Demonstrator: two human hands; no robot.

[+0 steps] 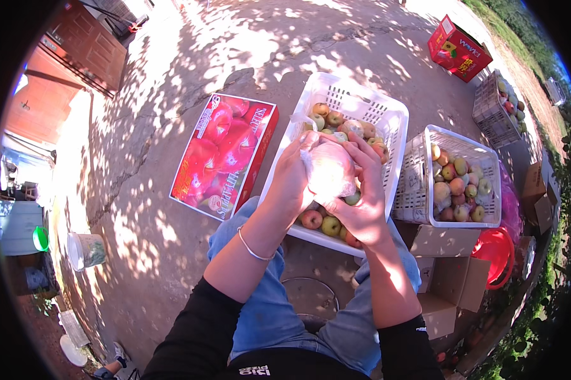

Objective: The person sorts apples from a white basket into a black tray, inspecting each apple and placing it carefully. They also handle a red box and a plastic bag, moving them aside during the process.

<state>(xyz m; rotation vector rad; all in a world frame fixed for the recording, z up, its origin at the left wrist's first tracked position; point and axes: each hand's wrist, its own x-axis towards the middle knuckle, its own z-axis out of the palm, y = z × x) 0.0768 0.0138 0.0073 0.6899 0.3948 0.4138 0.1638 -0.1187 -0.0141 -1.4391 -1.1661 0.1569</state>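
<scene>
Both my hands hold one large apple (330,168) in a thin clear plastic wrap, glaring in the sun. My left hand (292,168) cups its left side, thumb along the top. My right hand (361,190) curls round its right and lower side. Beneath them, a white perforated plastic crate (395,123) rests between my knees, tilted in view. Several red and green apples (331,226) lie in it, some in clear wrap. Part of the crate's contents is hidden by my hands.
A red printed apple carton (219,152) lies left of the crate. At right are a second white crate (494,164) of apples, an open cardboard box (449,280), a red plastic tub (499,256) and another apple crate (492,111). A red box (461,52) stands farther back.
</scene>
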